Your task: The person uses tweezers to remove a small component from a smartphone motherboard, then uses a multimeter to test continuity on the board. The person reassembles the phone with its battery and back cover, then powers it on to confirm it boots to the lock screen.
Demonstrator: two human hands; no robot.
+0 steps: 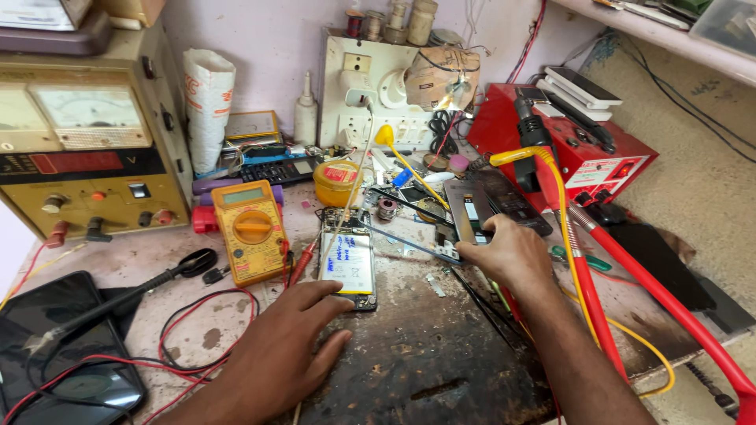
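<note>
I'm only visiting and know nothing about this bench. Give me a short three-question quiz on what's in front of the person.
1. True or false: the left hand touches the opened phone.
2. Which hand rests on the dark flat panel?
3. The yellow multimeter lies: A) left of the opened phone, B) right of it, C) on the red box.

Key: 1 true, at its lower edge; 2 the right hand; 3 A.

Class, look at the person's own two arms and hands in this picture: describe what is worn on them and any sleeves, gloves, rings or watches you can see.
Both hands are bare: no gloves on the left hand or the right hand. No rings show on the visible fingers, and neither wrist carries a watch or band. Both forearms are uncovered up to the picture's edge, so no sleeves are in view. Short dark hair shows on the right forearm.
</note>
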